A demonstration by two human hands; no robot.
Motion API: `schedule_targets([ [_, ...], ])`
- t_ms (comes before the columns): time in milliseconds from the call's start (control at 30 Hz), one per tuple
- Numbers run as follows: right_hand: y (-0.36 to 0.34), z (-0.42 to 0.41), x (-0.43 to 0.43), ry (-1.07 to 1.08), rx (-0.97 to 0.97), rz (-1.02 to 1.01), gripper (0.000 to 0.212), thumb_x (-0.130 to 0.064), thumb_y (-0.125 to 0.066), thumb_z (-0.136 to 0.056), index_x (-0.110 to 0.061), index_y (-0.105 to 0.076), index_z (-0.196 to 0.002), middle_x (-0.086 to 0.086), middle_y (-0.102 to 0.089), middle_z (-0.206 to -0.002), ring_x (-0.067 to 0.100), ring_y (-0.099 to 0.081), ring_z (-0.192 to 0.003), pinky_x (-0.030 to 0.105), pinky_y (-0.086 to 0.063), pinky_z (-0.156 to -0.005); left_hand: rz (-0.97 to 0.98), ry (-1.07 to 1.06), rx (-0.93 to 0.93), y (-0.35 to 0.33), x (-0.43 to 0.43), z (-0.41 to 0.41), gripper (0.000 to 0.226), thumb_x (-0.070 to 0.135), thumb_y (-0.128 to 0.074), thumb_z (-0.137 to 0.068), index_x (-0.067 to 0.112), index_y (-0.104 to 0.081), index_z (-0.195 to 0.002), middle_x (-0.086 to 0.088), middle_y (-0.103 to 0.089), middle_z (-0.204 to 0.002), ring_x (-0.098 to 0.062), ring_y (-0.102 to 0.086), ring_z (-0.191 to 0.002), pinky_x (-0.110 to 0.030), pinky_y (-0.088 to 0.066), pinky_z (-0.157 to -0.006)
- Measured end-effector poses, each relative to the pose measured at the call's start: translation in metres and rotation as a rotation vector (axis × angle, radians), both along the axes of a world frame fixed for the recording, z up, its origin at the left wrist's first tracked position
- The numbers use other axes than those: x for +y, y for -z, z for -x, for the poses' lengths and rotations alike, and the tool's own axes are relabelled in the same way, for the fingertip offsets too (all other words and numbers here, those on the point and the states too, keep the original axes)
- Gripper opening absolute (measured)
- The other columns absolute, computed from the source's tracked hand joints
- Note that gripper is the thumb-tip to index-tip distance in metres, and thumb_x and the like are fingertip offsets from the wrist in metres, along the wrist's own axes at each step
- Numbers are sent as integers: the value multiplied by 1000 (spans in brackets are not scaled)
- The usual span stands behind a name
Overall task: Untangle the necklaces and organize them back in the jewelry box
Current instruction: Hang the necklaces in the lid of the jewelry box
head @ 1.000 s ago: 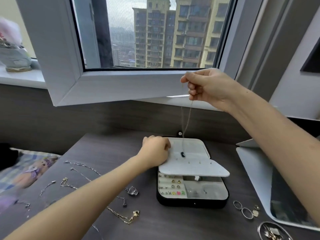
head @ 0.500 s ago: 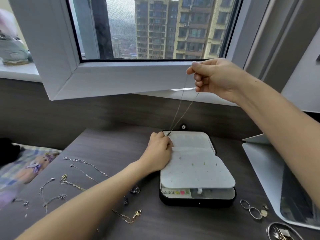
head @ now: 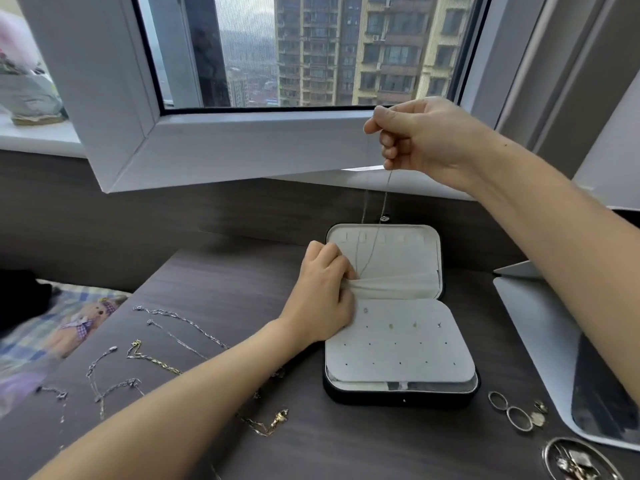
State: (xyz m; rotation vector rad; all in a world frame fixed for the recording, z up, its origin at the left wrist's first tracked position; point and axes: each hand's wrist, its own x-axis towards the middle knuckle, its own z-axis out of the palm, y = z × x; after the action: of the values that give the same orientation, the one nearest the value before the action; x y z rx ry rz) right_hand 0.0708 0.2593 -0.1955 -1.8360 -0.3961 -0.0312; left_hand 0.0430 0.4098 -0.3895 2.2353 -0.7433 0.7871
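Stowing is the step: your right hand (head: 426,140) pinches the thin necklace (head: 385,199) above the open jewelry box (head: 401,398); your left hand (head: 322,299) grips the lid pocket (head: 398,284) open; next, lower it in gently.

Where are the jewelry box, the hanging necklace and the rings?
jewelry box (head: 381,398): head view, black front wall.
hanging necklace (head: 387,192): head view, upper stretch of chain.
rings (head: 507,408): head view, where the two bands meet.
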Motion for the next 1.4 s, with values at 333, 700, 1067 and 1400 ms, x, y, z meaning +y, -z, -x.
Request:
schedule_targets([
  [333,24,16,-3,-53,-1,448,20,-20,-57,-94,-4,-69,-94,5,-60,-73,11,-57,-64,26,-56,-67,2,11,-33,0,1,0,18,9,-36,-65,7,-52,-73,-5,-47,-81,-18,-32,-80,-19,-27,-74],
  [700,97,9,9,217,-507,1080,25,-25,-49,-97,-10,-63,-110,8,-66,-108,27,-59,-100,37,-48,-82,-2,20,-35,0,0,-1,19,11,-35,-64,7,-51,-72,-4,-47,-80,-21,-35,-79,-25,-32,-71],
  [1067,124,7,15,261,-1043,993,33,1,-80,-67,-8,-49,-66,4,-44,-49,21,-42,-45,20,-22,-42,-10,26,-21,-1,1,0,21,11,-32,-64,6,-51,-73,-6,-47,-82,-24,-37,-79,-29,-34,-73],
  [1400,123,3,20,470,-1016,1205,43,-2,-88,-43,-14,-50,-59,1,-46,-51,19,-46,-47,21,-16,-44,-28,31,-25,-3,1,3,22,13,-32,-65,7,-51,-74,-7,-48,-82,-26,-39,-79,-41,-42,-69],
])
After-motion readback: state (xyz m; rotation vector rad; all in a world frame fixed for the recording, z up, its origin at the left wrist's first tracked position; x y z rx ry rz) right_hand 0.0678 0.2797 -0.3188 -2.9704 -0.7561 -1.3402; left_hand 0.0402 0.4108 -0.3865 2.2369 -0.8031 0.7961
